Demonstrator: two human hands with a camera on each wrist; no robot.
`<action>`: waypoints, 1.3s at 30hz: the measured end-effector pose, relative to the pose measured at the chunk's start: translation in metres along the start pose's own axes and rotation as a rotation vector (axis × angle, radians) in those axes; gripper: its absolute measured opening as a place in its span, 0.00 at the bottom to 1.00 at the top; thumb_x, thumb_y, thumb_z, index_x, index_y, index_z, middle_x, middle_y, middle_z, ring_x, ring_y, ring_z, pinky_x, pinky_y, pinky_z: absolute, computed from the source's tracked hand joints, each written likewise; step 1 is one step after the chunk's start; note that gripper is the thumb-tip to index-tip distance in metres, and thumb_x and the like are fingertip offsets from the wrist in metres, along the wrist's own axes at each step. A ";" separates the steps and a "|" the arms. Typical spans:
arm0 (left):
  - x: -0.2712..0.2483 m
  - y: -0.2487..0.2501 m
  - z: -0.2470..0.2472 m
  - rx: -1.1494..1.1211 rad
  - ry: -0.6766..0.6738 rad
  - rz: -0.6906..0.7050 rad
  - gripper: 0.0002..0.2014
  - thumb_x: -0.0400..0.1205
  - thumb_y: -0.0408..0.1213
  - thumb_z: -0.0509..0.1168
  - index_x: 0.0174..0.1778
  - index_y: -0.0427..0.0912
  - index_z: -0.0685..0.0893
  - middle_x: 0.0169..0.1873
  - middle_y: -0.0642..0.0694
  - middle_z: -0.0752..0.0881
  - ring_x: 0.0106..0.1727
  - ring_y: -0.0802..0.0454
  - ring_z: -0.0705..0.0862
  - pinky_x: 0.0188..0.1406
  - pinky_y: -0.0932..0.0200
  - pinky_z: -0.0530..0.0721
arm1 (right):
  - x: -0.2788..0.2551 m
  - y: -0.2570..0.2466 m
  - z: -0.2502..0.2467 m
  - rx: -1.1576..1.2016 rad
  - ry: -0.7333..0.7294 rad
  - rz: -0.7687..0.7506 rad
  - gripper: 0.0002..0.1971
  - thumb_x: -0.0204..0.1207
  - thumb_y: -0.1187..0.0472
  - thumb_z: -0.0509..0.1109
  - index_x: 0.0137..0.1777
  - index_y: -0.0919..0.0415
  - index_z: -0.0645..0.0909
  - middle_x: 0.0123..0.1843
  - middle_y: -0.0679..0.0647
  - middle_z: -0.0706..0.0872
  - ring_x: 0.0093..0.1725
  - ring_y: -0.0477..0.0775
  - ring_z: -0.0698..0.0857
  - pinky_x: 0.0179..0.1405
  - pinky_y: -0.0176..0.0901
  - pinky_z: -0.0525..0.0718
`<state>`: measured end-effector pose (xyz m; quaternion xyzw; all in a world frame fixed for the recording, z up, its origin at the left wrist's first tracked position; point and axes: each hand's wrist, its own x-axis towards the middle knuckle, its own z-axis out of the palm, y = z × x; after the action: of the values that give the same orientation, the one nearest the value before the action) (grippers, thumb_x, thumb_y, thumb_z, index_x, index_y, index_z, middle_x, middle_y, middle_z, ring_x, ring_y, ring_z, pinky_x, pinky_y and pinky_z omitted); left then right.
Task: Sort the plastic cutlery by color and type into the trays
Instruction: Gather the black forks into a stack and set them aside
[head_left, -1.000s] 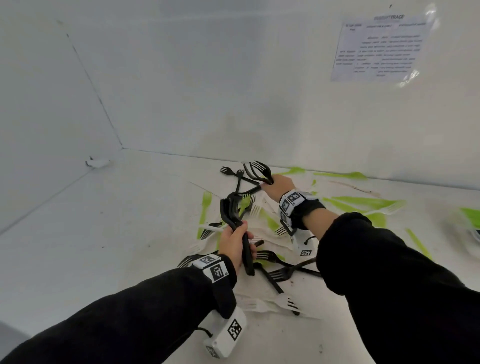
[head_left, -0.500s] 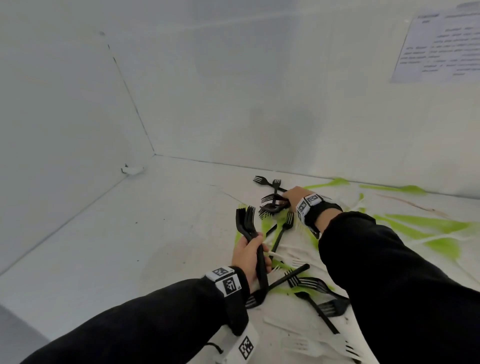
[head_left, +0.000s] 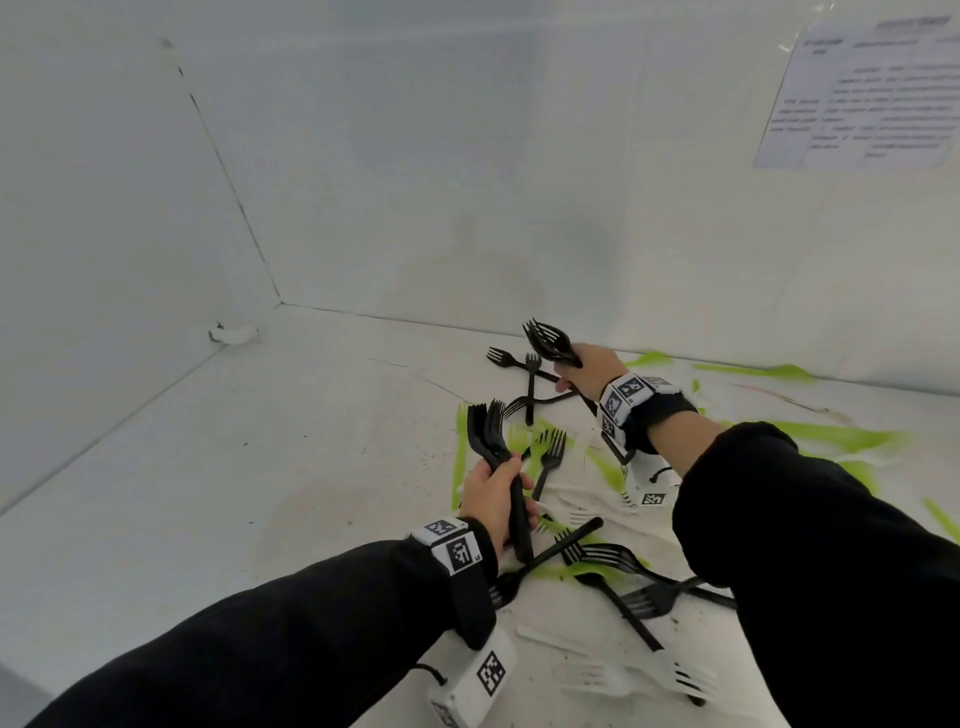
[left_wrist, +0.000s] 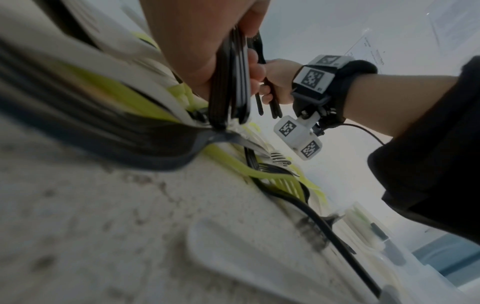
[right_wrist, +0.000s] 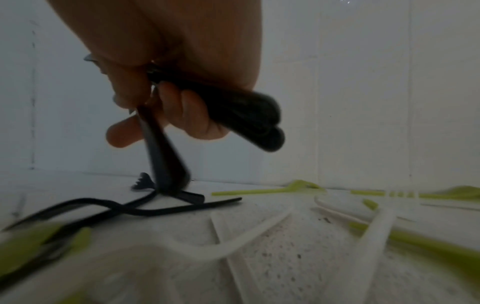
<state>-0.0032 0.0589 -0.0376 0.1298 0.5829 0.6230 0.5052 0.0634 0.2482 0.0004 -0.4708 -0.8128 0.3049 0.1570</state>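
My left hand (head_left: 496, 493) grips a bundle of black forks (head_left: 491, 436) by the handles, tines up, above the pile; the left wrist view shows those handles (left_wrist: 231, 82) pressed in my palm. My right hand (head_left: 587, 369) holds a second bunch of black forks (head_left: 550, 343) near the back wall; in the right wrist view its fingers curl round the handles (right_wrist: 239, 109) and pinch one more black fork (right_wrist: 163, 156) hanging down. Loose black forks (head_left: 530, 384), green cutlery (head_left: 810, 436) and white forks (head_left: 639, 675) lie scattered on the white table (head_left: 260, 467).
White walls (head_left: 467, 156) close the table at the back and left, with a printed sheet (head_left: 857, 88) taped at upper right. A small white scrap (head_left: 234, 334) lies in the far left corner. No tray shows in the head view.
My right hand has risen from the table with its bunch of black forks, tines now pointing up-left. My left hand keeps its bundle in about the same place.
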 end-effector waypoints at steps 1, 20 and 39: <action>0.000 0.000 0.000 -0.010 0.000 0.001 0.05 0.86 0.34 0.58 0.44 0.42 0.75 0.27 0.46 0.76 0.16 0.53 0.72 0.20 0.61 0.73 | -0.006 -0.004 -0.003 -0.005 -0.014 0.001 0.13 0.81 0.59 0.63 0.59 0.66 0.80 0.50 0.62 0.89 0.56 0.60 0.84 0.41 0.39 0.73; -0.012 -0.015 0.009 0.056 0.032 0.084 0.14 0.87 0.43 0.52 0.51 0.43 0.82 0.49 0.34 0.85 0.45 0.43 0.84 0.47 0.46 0.83 | -0.131 -0.010 0.048 0.546 -0.109 0.076 0.09 0.75 0.62 0.70 0.37 0.54 0.74 0.28 0.50 0.73 0.23 0.48 0.71 0.22 0.40 0.70; -0.032 -0.036 0.059 0.040 0.037 0.138 0.09 0.87 0.36 0.54 0.52 0.39 0.79 0.35 0.43 0.78 0.33 0.50 0.78 0.47 0.41 0.84 | -0.166 0.019 0.013 0.622 0.009 0.055 0.03 0.78 0.63 0.65 0.48 0.61 0.80 0.28 0.50 0.74 0.27 0.49 0.75 0.29 0.42 0.78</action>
<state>0.0729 0.0627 -0.0377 0.1684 0.5940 0.6470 0.4475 0.1530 0.1082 -0.0163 -0.4233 -0.6670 0.5409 0.2889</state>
